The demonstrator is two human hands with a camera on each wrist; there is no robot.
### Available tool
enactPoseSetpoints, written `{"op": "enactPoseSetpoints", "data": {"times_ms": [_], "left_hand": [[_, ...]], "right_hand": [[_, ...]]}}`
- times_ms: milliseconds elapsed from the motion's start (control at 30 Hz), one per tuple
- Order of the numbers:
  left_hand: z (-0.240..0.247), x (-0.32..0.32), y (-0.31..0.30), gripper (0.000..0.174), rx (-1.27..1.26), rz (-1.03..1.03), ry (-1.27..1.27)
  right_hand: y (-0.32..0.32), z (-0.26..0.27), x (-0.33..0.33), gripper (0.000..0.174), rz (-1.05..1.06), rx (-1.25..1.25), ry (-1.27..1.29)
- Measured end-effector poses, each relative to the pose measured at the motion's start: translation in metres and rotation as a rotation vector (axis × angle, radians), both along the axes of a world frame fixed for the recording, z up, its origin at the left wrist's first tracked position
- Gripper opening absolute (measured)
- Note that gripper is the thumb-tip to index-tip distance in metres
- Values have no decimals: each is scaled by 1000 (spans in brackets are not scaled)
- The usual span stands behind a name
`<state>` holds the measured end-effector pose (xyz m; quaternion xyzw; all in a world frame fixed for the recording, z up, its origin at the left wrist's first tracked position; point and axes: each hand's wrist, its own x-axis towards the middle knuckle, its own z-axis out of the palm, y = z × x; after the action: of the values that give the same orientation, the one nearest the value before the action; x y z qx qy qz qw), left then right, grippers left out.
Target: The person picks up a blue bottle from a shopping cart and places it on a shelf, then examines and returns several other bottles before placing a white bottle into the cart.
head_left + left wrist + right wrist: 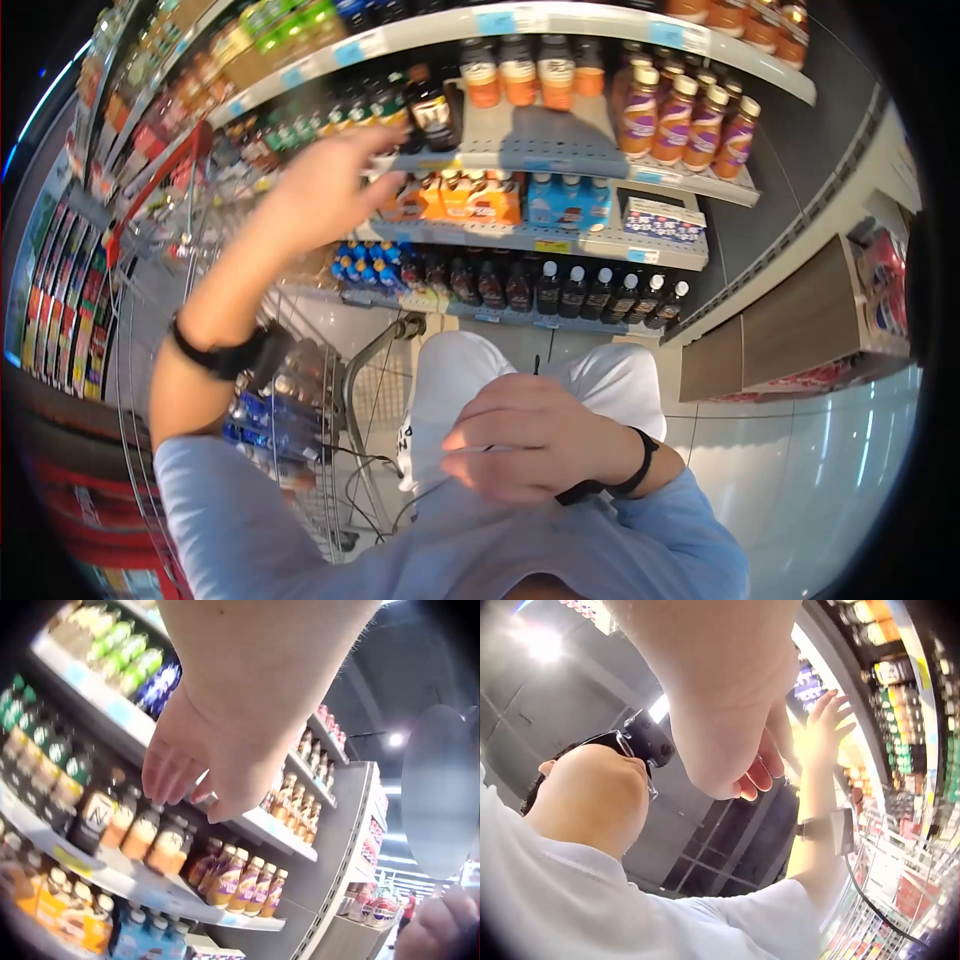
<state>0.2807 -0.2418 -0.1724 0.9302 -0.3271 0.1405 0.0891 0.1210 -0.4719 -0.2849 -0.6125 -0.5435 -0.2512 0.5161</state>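
My left hand (320, 190) reaches out toward the shelf, its fingers loosely extended and nothing held in them. A dark bottle with a black and white label (432, 108) stands on the shelf just past the fingertips. In the left wrist view the same dark bottle (94, 817) is beside several orange-and-black bottles (171, 847), below the left hand (217, 761). Over my lap, the right hand (525, 440) hangs with relaxed, slightly bent fingers and holds nothing. The right wrist view shows the right hand (727, 742) close up.
Purple-labelled bottles (690, 122) stand at the shelf's right end. Orange multipacks (465, 197) and blue multipacks (568, 203) fill the shelf below, with dark bottles (590, 292) lowest. A wire shopping cart (345, 385) stands at my left. A wooden display stand (800, 325) is at right.
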Motion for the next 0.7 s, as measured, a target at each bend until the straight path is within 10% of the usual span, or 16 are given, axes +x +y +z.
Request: {"op": "enactPoseSetpoints", "data": {"times_ms": [333, 700], "left_hand": [[-109, 226, -210, 52, -435, 71, -216], [-102, 308, -250, 68, -270, 329, -116]], "right_hand": [[-80, -37, 9, 27, -314, -19, 126], [-94, -60, 20, 23, -406, -127, 207]]}}
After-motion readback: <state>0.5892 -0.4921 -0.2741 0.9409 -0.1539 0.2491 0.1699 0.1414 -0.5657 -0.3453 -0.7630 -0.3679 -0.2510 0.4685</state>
